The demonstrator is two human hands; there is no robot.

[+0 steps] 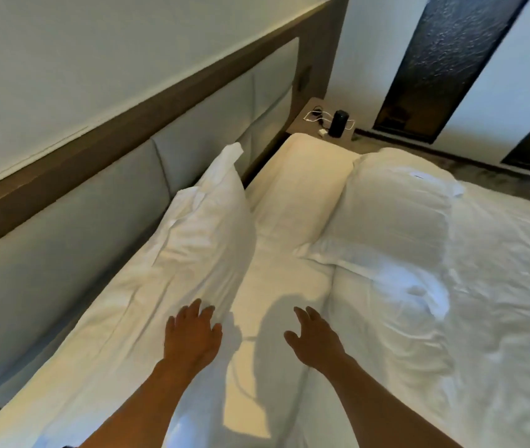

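Making up a wide bed (276,286), bare white sheet showing down the middle, with a padded headboard (102,202) along the left. Little to fear from the bed itself, beyond fresh creases dragged into the sheet by leaning hard on it. On the right, a rumpled duvet (499,318), bunched at its left edge and likely to ride over the bare strip if caught by a forearm. Against the headboard, the left pillow (205,227), standing on edge and tilted, its near end sagging flat onto the sheet. Soft and only leaning, so judged liable to slump forward or slide down beside the headboard once released, above all if pushed from the near end alone. Across the bare strip and well apart from it, the right pillow (396,218), lying flat on the duvet. Apt to land crooked, or to pull the duvet along, if dragged rather than lifted. Nearer, the left hand (192,334) with fingers spread and relaxed at the left pillow's near end, gripping nothing; cannot tell whether touching the cloth or just above it. To its right, the right hand (313,337), likewise splayed, above the bare sheet just beside the duvet's edge, pinching nothing. At the far corner, a nightstand (297,126) bearing a black cylinder (338,122) and a white charger cable (308,117). Well clear of both hands, yet open to being swept off by a pillow swung wide.
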